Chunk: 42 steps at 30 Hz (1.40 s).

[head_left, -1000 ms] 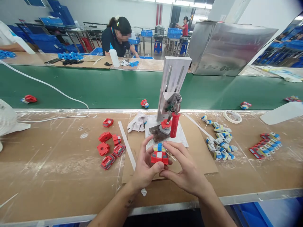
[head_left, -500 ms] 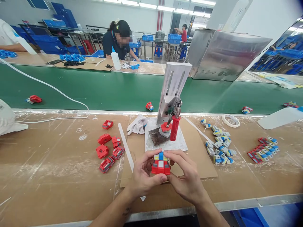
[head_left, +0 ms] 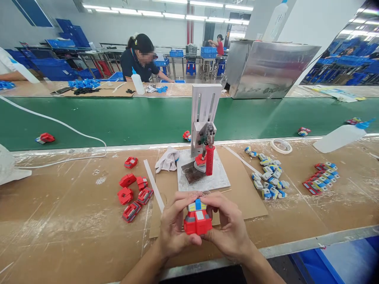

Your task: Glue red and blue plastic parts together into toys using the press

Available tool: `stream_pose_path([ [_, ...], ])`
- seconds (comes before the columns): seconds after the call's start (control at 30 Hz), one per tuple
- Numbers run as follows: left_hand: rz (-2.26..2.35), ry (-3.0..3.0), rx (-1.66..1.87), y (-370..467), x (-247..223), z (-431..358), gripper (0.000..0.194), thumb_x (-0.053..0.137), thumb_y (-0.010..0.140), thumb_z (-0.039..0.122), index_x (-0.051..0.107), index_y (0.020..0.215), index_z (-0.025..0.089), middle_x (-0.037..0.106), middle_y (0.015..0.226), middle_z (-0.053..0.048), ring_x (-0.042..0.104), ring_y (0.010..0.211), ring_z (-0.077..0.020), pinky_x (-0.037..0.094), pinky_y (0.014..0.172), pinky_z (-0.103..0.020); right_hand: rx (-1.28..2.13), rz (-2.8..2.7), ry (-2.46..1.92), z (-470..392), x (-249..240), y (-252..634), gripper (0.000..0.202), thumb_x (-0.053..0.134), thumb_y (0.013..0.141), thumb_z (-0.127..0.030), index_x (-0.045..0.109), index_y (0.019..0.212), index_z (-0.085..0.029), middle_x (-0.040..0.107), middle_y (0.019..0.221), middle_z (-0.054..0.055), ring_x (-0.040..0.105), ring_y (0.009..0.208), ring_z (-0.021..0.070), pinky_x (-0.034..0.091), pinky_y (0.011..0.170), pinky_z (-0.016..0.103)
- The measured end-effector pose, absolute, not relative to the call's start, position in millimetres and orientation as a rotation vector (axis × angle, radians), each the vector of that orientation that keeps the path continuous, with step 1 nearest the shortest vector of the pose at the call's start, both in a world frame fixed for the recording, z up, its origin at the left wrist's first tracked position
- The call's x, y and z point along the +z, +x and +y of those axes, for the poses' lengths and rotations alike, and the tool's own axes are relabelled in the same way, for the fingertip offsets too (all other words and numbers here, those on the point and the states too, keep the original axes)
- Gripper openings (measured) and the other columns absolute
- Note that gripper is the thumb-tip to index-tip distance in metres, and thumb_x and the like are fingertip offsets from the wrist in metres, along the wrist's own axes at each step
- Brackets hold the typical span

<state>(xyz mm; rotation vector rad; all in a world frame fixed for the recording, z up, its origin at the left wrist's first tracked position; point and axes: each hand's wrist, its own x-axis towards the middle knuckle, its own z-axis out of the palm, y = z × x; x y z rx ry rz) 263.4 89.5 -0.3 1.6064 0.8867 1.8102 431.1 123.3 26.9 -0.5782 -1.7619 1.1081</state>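
A small red toy part with a white, blue and yellow top is held between both hands near the front edge of the bench. My left hand grips its left side, thumb at the bottom and fingers curled over the top. On the right side, my right hand closes on the same part with thumb and fingers. Just beyond stands a metal toggle press with a red handle; a red piece sits under its clamp.
Red parts lie at left, white-and-blue pieces and joined parts at right. Behind are a glove, tape roll, glue bottle and green conveyor. A person works across it.
Both hands have come slightly closer with the toy part, which shows larger and lower in view. The camera view has shifted, and the press appears further left.
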Motion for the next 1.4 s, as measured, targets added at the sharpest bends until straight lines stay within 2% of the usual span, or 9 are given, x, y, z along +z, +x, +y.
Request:
stream_pose_path([
  [0.17,0.869,1.565,1.835,268.8,4.0,88.8,0.067,0.082,0.071,0.063,0.071,0.128,0.029,0.072,0.111,-0.01,0.073,0.107,-0.0276,0.061,0.095,-0.038,1.137,-1.741,-0.566,119.7,30.8,424.5,0.045,0.086,0.081,-0.033,0.068,0.123,-0.029,0.069,0.103,0.004,0.059,0.069,0.013,0.053,0.064,0.026],
  [0.3,0.806,0.989,1.86,261.4,7.7,95.5,0.053,0.075,0.076,0.069,0.075,0.109,0.028,0.074,0.104,-0.007,0.073,0.104,-0.027,0.063,0.086,-0.037,0.93,-1.877,-0.619,129.2,42.6,424.2,0.052,0.079,0.087,-0.038,0.06,0.134,-0.025,0.068,0.116,0.009,0.064,0.083,0.0176,0.057,0.078,0.032],
  [0.43,0.889,0.549,1.864,228.8,20.1,110.1,0.031,0.075,0.079,0.045,0.071,0.102,0.025,0.073,0.104,-0.006,0.071,0.099,-0.0234,0.06,0.078,-0.032,0.718,-1.912,-0.728,156.5,56.4,453.3,0.037,0.068,0.095,-0.029,0.059,0.13,-0.023,0.063,0.123,0.011,0.064,0.098,0.0206,0.056,0.088,0.035],
  [0.57,1.467,1.235,1.582,206.6,33.4,144.4,0.032,0.058,0.086,0.047,0.067,0.106,0.024,0.066,0.092,-0.005,0.063,0.071,-0.0171,0.044,0.052,-0.024,0.883,-2.17,-0.77,189.7,61.0,467.5,0.036,0.069,0.094,-0.028,0.062,0.129,-0.024,0.055,0.142,0.012,0.056,0.128,0.0257,0.053,0.101,0.039],
  [0.73,1.74,1.79,1.019,223.6,45.4,199.6,0.05,0.088,0.062,0.047,0.077,0.104,0.022,0.06,0.089,-0.003,0.06,0.075,-0.0211,0.05,0.075,-0.036,1.092,-2.256,-0.643,204.7,58.8,450.2,0.035,0.067,0.096,-0.034,0.064,0.13,-0.024,0.063,0.128,0.01,0.059,0.119,0.0227,0.056,0.09,0.034],
  [0.93,1.864,1.944,0.762,239.8,49.3,219.7,0.03,0.076,0.078,0.039,0.077,0.103,0.022,0.057,0.098,-0.006,0.061,0.079,-0.0233,0.048,0.079,-0.036,1.162,-2.056,-0.423,182.2,94.2,469.8,0.044,0.066,0.096,-0.049,0.06,0.136,-0.03,0.068,0.111,0.005,0.065,0.101,0.0211,0.055,0.094,0.038],
  [1.13,1.83,1.946,0.723,232.7,49.1,221.7,0.037,0.075,0.078,0.046,0.075,0.106,0.021,0.058,0.103,-0.007,0.06,0.086,-0.0254,0.048,0.082,-0.037,1.021,-1.889,-0.208,236.6,184.2,431.0,0.076,0.068,0.089,-0.065,0.037,0.153,-0.038,0.064,0.131,0.006,0.06,0.126,0.0267,0.055,0.1,0.042],
  [1.27,1.741,1.847,0.771,218.6,59.0,203.1,0.036,0.071,0.079,0.054,0.074,0.09,0.019,0.057,0.09,-0.005,0.055,0.082,-0.0228,0.045,0.075,-0.034,0.83,-1.787,-0.291,262.3,198.8,414.9,0.058,0.068,0.092,-0.058,0.05,0.142,-0.036,0.064,0.129,0.003,0.062,0.123,0.023,0.056,0.099,0.039],
  [1.4,1.62,1.569,0.76,204.1,63.9,161.1,0.043,0.058,0.085,0.061,0.068,0.085,0.019,0.047,0.064,0.001,0.043,0.057,-0.0149,0.032,0.051,-0.025,0.815,-1.735,-0.436,223.7,138.0,446.4,0.021,0.065,0.098,-0.037,0.065,0.118,-0.029,0.069,0.106,0.002,0.068,0.093,0.0179,0.058,0.082,0.035],
])
